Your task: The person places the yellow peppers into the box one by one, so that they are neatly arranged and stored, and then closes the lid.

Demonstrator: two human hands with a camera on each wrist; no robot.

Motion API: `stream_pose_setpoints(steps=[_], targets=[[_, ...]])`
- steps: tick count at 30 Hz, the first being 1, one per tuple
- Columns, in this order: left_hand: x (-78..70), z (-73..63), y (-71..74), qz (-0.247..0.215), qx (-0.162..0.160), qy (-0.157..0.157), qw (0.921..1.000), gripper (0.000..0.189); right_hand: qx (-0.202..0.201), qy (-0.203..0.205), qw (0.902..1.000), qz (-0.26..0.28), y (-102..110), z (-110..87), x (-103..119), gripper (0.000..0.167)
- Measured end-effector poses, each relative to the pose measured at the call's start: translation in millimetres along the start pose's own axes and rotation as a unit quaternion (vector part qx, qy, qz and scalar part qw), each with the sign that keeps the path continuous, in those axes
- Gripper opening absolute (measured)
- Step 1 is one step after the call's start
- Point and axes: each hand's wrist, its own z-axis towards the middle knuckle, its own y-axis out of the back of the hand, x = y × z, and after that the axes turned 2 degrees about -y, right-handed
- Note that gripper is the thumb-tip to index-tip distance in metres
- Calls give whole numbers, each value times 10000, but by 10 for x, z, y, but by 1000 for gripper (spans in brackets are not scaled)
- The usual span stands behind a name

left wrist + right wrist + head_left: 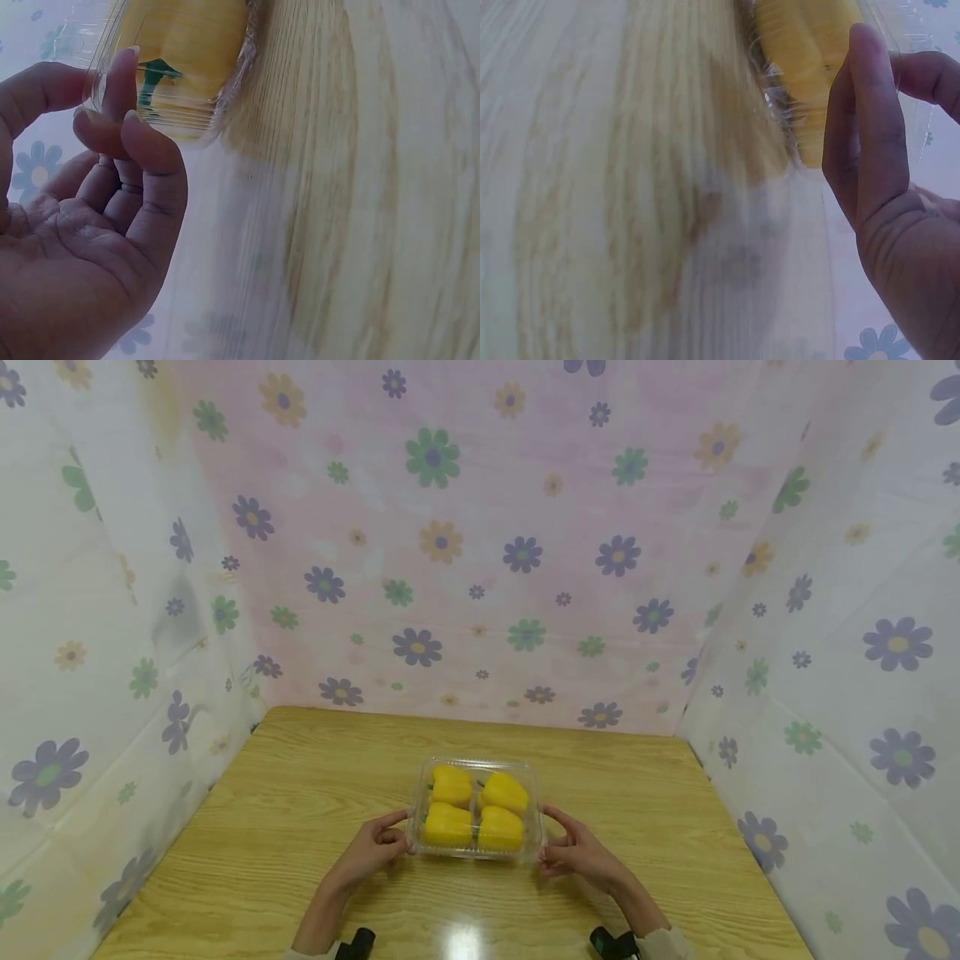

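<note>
A clear plastic container (474, 855) with ridged sides holds several yellow bell peppers (448, 825), set two by two with green stems showing. My left hand (369, 850) pinches its left rim between thumb and fingers. On the opposite side, my right hand (581, 853) grips the right rim the same way. Through the wall in the left wrist view, a green stem (156, 79) shows on one pepper. The right wrist view has my thumb along the container's edge, and yellow peppers (802, 45) behind the ridged plastic.
The container is over the middle of a wood-grain table (322, 760). A flower-printed cloth (480, 527) hangs behind the table and along both sides. Dark wrist-worn devices sit at my left wrist (356, 943) and right wrist (613, 943).
</note>
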Motion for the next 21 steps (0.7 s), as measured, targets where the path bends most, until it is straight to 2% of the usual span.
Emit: stream_pose_setpoints(steps=[7, 12, 21], targets=[[22, 27, -8, 58, -89, -112, 9999, 65, 6, 9, 9999, 115, -5, 12, 1, 86], [23, 34, -6, 25, -136, -57, 9999, 64, 22, 46, 9997, 244, -18, 23, -14, 87], [5, 29, 33, 13, 128, -79, 9999, 65, 54, -21, 9995, 298, -8, 7, -11, 84]])
